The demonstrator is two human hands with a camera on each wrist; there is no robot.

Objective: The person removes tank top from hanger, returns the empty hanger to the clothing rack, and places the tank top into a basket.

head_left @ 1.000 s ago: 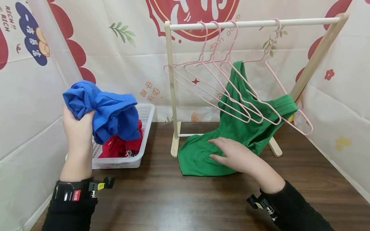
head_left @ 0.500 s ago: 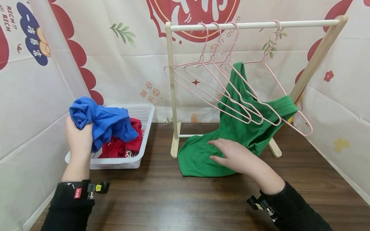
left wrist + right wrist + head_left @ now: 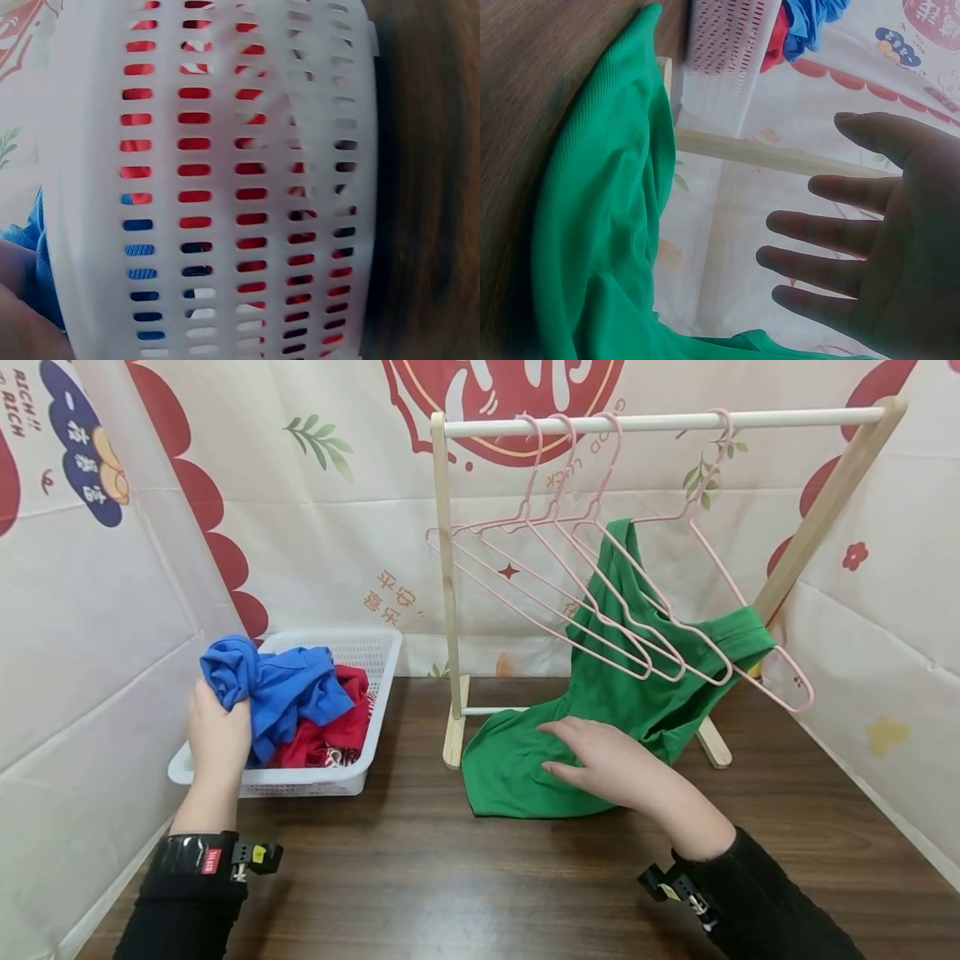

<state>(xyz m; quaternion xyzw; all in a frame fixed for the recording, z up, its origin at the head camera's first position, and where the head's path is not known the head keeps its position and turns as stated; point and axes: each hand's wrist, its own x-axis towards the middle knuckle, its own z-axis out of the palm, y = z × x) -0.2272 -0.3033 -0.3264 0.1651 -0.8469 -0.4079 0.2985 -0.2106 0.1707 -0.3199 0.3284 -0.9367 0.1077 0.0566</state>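
Observation:
My left hand (image 3: 217, 727) grips the bunched end of a blue garment (image 3: 296, 693) over the left part of a white plastic basket (image 3: 384, 693). The blue cloth lies over red clothing (image 3: 348, 727) in the basket. Through the basket's slots the left wrist view shows red cloth (image 3: 193, 169) and some blue. My right hand (image 3: 615, 764) hovers in front of a green tank top (image 3: 540, 777), fingers spread and holding nothing, as the right wrist view (image 3: 870, 240) confirms. The green top hangs askew from a pink hanger (image 3: 712, 560), its lower part spread on the table.
A wooden rack with a white rail (image 3: 660, 422) stands at the right back. Several more pink hangers (image 3: 555, 518) hang on it, overlapping the green top. Printed cloth walls (image 3: 337, 543) enclose the brown table (image 3: 420, 868).
My left hand has lowered the blue garment from above the basket's left side down onto the red clothing, shifting slightly right. The right hand and the green top stay where they were.

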